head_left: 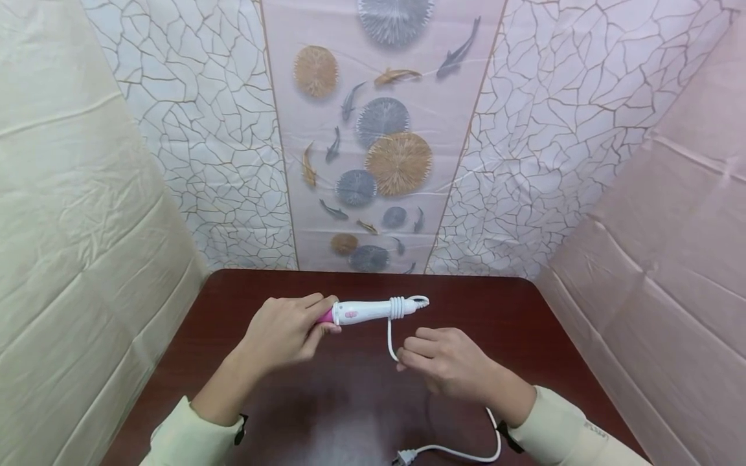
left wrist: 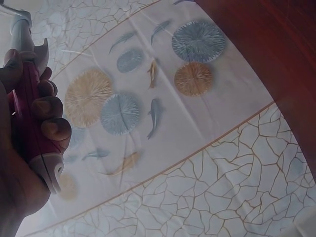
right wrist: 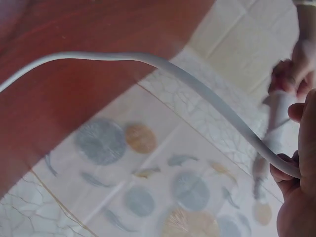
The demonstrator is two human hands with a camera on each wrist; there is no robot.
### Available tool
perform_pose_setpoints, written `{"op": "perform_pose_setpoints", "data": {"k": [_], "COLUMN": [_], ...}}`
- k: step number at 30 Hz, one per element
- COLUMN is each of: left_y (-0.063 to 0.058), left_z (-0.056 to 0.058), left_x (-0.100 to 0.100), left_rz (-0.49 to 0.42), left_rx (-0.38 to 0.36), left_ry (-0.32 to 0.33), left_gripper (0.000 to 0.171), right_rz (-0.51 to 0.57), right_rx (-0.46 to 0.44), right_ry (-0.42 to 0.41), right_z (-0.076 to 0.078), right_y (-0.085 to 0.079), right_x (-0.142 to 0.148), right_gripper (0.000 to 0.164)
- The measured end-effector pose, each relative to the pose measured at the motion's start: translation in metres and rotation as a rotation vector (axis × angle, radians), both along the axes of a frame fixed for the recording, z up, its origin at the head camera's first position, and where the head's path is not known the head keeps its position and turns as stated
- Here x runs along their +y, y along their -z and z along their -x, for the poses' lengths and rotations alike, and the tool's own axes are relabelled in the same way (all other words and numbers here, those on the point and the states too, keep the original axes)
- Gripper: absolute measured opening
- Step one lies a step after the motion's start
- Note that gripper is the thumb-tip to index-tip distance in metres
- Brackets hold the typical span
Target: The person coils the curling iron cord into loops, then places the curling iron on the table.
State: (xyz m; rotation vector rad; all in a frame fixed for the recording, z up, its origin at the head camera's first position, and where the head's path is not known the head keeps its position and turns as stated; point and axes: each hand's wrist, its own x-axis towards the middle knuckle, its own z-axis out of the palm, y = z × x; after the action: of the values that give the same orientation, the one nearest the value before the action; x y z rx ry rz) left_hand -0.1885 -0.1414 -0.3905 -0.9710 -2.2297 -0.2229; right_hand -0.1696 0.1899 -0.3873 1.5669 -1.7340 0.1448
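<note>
1. Hair styling iron (head_left: 366,312), corded; white handle, pink barrel; located over the surface (head_left: 326,408), between the two hands, roughly level, handle end toward the right.
2. Left hand (head_left: 282,331); fingers and thumb wrapped round the pink barrel.
3. Power cord (head_left: 390,336), white; wound in close coils about the handle's tail end; a length hangs from the coils to the right hand, the remainder curves down beyond it.
4. Right hand (head_left: 445,359); fingers curled, pinching the cord.
5. Two-prong plug (head_left: 406,457), on the cord's free end, near the front of the surface.
6. Handling, as judged: iron light and rigid, casing smooth, perhaps slippery; best held at the handle, or at the barrel only if cool; cord flexible and springy, best pinched just beside the coils; strain at the tail joint to be avoided.
</note>
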Motion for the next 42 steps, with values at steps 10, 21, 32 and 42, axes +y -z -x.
{"op": "perform_pose_setpoints", "data": {"k": [10, 21, 32, 42], "left_y": [0.003, 0.005, 0.005, 0.003], "left_z": [0.0, -0.008, -0.016, -0.021], "left_x": [0.002, 0.006, 0.01, 0.01], "left_rz": [0.018, 0.052, 0.068, 0.066], "left_rx": [-0.03, 0.016, 0.065, 0.085], "left_ry": [0.009, 0.097, 0.159, 0.192], "left_gripper": [0.028, 0.03, 0.036, 0.035], "right_rz": [0.1, 0.066, 0.168, 0.244], "right_rx": [0.1, 0.092, 0.026, -0.156], "right_ry": [0.028, 0.145, 0.268, 0.364], "right_z": [0.009, 0.031, 0.052, 0.079], "right_y": [-0.038, -0.058, -0.058, -0.051], "right_x": [0.002, 0.011, 0.02, 0.031], "right_gripper": [0.025, 0.025, 0.034, 0.021]}}
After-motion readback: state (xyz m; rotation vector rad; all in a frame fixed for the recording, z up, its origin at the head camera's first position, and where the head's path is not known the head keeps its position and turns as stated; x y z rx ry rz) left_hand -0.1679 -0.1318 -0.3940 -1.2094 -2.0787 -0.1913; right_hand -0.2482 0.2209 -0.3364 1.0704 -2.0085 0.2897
